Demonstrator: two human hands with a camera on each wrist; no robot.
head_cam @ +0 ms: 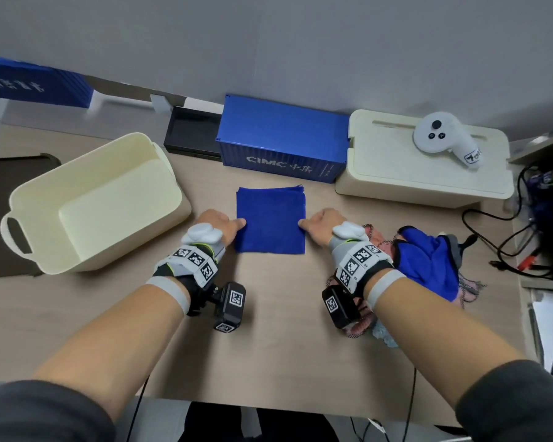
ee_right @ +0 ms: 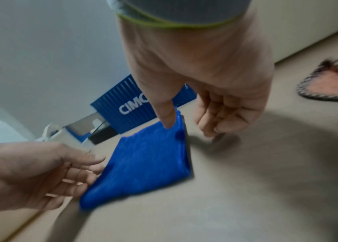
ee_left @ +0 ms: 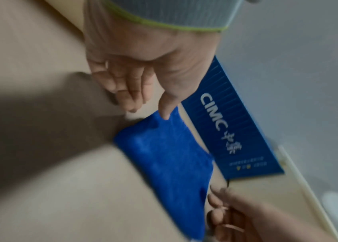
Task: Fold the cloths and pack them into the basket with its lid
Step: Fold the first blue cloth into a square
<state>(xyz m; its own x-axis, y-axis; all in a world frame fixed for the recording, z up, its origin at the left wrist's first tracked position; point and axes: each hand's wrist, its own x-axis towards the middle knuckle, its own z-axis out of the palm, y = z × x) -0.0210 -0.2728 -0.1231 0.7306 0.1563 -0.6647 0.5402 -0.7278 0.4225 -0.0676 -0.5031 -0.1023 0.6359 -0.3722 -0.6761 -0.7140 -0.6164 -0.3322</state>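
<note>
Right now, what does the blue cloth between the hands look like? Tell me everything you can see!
The blue cloth is deep blue and looks soft and fuzzy, like a small towel. It is folded into a neat, nearly square shape and lies flat on the table, in front of the blue box. The left hand touches its left edge with the thumb on top, and the right hand does the same on its right edge. A tiny thread sticks out at its far right corner.
</note>
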